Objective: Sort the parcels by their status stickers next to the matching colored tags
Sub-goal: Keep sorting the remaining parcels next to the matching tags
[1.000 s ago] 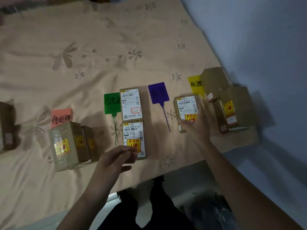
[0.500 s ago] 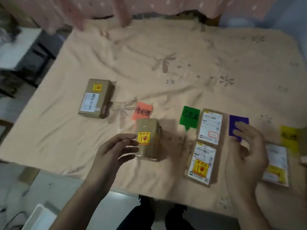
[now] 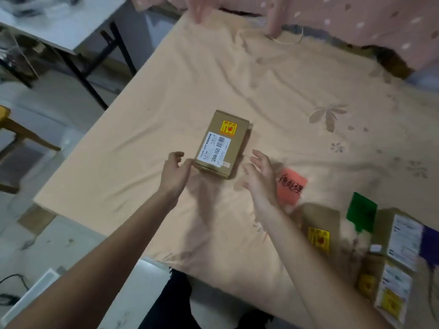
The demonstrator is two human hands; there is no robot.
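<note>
A lone brown parcel [image 3: 222, 143] with a yellow sticker and a white label lies flat on the cloth-covered table [image 3: 297, 91]. My left hand [image 3: 174, 173] is open at its near left corner, fingertips touching or almost touching the box. My right hand [image 3: 260, 176] is open just right of it, apart from it. A red-orange tag [image 3: 293, 186] with handwriting lies right of my right hand. Below it stands a parcel with a yellow sticker [image 3: 318, 236]. A green tag [image 3: 361, 212], a purple tag [image 3: 430, 245] and two labelled parcels [image 3: 401, 257] are at the lower right.
The table's left edge [image 3: 99, 129] runs diagonally; beyond it are the floor, a white folding table [image 3: 64, 27] and a wooden chair [image 3: 14, 129]. A pink curtain [image 3: 332, 17] hangs behind the table. A white object [image 3: 28, 295] lies on the floor at the near left.
The view has swung left. Both hands have moved from the sorted parcels near the tags to either side of the lone parcel at the left of the table.
</note>
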